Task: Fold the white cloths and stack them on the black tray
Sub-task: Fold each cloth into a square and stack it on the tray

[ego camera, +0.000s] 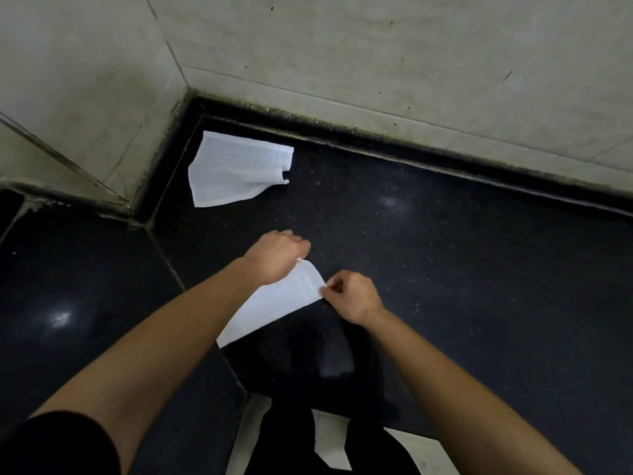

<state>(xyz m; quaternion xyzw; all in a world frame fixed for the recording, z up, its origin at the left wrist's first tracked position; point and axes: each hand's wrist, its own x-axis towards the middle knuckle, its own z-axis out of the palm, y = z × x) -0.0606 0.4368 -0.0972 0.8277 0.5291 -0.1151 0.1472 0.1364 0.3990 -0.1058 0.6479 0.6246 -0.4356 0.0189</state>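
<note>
Where the black counter meets the tiled wall, the head view lists the following.

Item 1: white cloth, near the centre, lifted off the counter and stretched as a long panel that slopes from 1 o'clock down to 7 o'clock. It is held at both of its far corners.

Item 2: left hand, at 11 o'clock from that cloth's middle. The fingers are curled together and pinch the cloth's top corner.

Item 3: right hand, at 3 o'clock from the cloth's middle. Thumb and forefinger are clamped on the cloth's right corner, with the other fingers curled in behind.

Item 4: second cloth, white, with a faint grid weave. It lies loose and rumpled on the counter at 11 o'clock from the hands, in the corner just beside the wall and well apart from the held cloth.

Item 5: black shape, at 6 o'clock below the held cloth. It is too dark to tell apart from the counter.
</note>
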